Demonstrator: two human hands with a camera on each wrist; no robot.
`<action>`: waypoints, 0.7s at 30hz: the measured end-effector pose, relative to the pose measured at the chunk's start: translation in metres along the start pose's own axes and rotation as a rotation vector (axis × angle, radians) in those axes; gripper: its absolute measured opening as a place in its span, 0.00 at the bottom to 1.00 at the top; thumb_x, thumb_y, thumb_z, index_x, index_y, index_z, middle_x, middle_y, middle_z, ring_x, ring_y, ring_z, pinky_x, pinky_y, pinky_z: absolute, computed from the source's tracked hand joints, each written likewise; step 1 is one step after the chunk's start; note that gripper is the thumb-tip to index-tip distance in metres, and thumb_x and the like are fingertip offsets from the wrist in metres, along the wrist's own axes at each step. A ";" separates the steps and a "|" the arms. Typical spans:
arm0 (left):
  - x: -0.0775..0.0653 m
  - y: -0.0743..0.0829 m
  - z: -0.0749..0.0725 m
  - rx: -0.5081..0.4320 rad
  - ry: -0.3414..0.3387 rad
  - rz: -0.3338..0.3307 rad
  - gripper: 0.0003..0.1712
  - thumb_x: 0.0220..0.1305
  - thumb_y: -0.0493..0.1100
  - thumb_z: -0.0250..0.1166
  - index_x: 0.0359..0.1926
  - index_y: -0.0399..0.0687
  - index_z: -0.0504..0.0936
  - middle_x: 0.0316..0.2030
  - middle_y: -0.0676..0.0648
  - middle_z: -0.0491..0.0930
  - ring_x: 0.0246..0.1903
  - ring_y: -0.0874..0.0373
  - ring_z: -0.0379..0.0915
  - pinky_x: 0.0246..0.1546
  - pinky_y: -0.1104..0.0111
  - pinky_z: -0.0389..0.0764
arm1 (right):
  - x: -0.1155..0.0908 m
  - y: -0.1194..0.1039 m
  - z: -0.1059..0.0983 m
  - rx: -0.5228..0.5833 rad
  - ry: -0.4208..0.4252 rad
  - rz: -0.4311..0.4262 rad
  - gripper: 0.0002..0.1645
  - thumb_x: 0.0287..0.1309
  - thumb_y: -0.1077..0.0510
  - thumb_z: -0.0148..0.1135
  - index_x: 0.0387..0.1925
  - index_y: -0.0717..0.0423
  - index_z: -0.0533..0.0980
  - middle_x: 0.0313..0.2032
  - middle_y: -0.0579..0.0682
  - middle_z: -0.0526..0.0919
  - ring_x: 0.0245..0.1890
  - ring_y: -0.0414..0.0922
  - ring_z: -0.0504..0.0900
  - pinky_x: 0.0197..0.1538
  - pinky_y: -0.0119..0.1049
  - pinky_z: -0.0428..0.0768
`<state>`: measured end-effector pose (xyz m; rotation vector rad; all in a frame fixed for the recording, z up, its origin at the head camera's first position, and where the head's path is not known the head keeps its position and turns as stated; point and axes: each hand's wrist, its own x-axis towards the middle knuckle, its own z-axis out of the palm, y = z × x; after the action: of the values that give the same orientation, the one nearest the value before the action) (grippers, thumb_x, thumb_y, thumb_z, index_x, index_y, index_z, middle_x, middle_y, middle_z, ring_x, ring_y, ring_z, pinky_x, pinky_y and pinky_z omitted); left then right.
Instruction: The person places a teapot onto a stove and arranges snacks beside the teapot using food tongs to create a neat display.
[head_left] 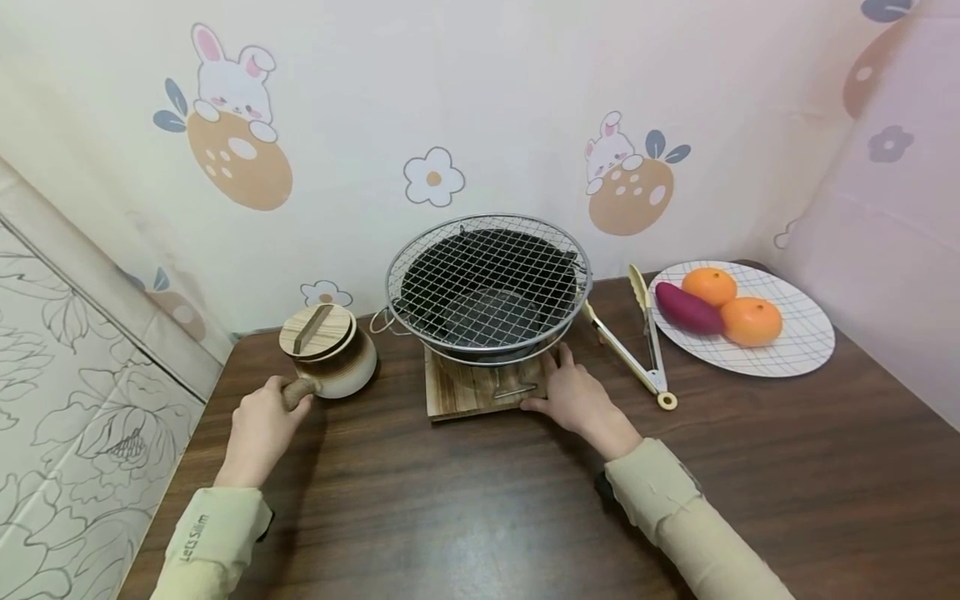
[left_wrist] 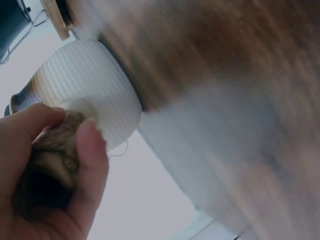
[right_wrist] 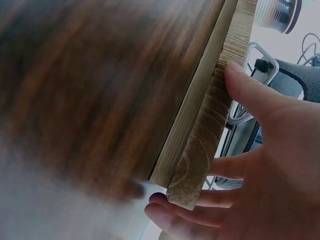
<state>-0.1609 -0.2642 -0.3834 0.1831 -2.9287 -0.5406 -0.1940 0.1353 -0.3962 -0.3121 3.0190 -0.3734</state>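
Observation:
My left hand (head_left: 258, 429) grips the stubby brown handle (left_wrist: 62, 137) of a small pot (head_left: 351, 371) at the table's left. The pot is cream below and brown above, topped by a wooden lid (head_left: 321, 327). In the left wrist view, thumb and fingers wrap the handle. My right hand (head_left: 581, 402) holds the right front corner of a wooden board (head_left: 452, 393), its thumb against the front edge in the right wrist view and its fingers round the side. On that board stands a round black grill, covered by a wire mesh (head_left: 491, 287).
Right of the grill lie metal tongs (head_left: 630, 357) with cream tips. Farther right, a white checked plate (head_left: 806, 342) carries two oranges (head_left: 752, 322) and a purple sweet potato (head_left: 688, 309). A patterned cloth (head_left: 510, 108) hangs behind the brown table (head_left: 450, 500).

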 end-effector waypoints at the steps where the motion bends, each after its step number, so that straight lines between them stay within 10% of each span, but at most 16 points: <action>1: 0.000 0.000 0.000 -0.009 0.001 -0.008 0.25 0.65 0.48 0.59 0.50 0.29 0.74 0.32 0.30 0.81 0.25 0.44 0.75 0.25 0.53 0.73 | 0.000 0.000 0.000 -0.001 -0.002 0.001 0.57 0.54 0.37 0.65 0.71 0.66 0.54 0.69 0.76 0.53 0.54 0.72 0.74 0.46 0.56 0.81; 10: -0.002 -0.005 0.006 -0.105 0.044 -0.083 0.25 0.66 0.50 0.59 0.55 0.36 0.75 0.45 0.30 0.82 0.43 0.34 0.78 0.42 0.45 0.72 | 0.003 -0.001 -0.002 0.000 -0.031 0.042 0.59 0.51 0.35 0.66 0.72 0.65 0.54 0.70 0.73 0.53 0.55 0.69 0.74 0.43 0.54 0.82; 21: 0.007 -0.011 0.008 -0.119 0.184 -0.060 0.20 0.62 0.50 0.63 0.48 0.40 0.82 0.39 0.33 0.85 0.41 0.30 0.79 0.39 0.43 0.74 | 0.004 -0.007 -0.008 -0.037 -0.083 0.088 0.59 0.50 0.33 0.66 0.72 0.63 0.55 0.71 0.69 0.54 0.56 0.66 0.73 0.46 0.54 0.80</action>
<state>-0.1681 -0.2731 -0.3935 0.2901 -2.7118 -0.6671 -0.1979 0.1297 -0.3872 -0.1913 2.9484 -0.2908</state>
